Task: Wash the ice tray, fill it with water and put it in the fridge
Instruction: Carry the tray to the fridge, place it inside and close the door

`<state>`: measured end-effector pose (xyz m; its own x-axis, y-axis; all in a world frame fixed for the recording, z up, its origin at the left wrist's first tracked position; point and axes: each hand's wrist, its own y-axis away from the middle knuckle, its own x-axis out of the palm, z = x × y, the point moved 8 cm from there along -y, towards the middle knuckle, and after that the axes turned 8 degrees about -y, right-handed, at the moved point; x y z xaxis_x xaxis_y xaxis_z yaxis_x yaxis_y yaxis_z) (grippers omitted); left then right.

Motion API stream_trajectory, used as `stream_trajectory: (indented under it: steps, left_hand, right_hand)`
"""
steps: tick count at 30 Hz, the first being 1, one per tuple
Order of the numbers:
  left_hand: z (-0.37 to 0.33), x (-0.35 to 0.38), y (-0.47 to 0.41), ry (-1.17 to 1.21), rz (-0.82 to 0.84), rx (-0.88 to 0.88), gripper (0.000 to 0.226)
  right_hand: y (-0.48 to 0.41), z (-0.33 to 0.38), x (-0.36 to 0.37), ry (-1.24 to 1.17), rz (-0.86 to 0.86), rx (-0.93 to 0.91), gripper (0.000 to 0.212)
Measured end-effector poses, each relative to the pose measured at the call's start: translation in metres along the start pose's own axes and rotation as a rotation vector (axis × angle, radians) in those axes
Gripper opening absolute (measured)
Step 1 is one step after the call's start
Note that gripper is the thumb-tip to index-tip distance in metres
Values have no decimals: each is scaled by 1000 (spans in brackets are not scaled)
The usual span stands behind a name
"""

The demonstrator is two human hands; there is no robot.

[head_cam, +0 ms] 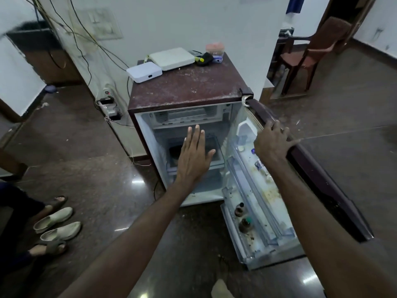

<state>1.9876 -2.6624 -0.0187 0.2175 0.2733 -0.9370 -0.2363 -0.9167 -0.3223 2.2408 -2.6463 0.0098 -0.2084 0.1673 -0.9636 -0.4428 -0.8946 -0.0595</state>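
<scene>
The small fridge (189, 89) stood open on the floor (96, 164). It was dark red outside, with a dusty top, and white inside. In the freezer box at the top lay what might have been the ice tray (182, 118), pale and ribbed, but it was too blurry to be sure. The left grip (194, 155) was spread flat, fingers straight, in front of the middle shelf, and held nothing. The right grip (271, 140) was curled over the top edge of the door (318, 175). Small bottles (243, 222) stood in the bottom door shelf. Two white boxes (144, 72) and a jar (214, 49) sat on the fridge. The floor was dark and shiny. Pale shoes (58, 224) lay at the left, and a brown chair (311, 50) stood far back
</scene>
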Motion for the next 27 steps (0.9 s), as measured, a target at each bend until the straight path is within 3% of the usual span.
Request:
stream_trajectory:
  steps: [8,15,19,23,27]
  left_hand:
    - [-45,-30,35,96,99,28,76]
    - [-74,-49,55,155,151,35,81]
    - [-79,-53,60,226,236,-34,87]
    - [-85,-55,63,312,435,-89,91]
    - [-104,-61,67,303,628,-21,97]
  right_hand:
    - [15,0,-15,101,160,-94,52]
    - [29,11,-27,138,145,-188,39]
    - [37,34,-35,247,91,-412,28]
    - [42,43,-43,117,44,-519,28]
    - [52,25,-30,-206,4,-492,54]
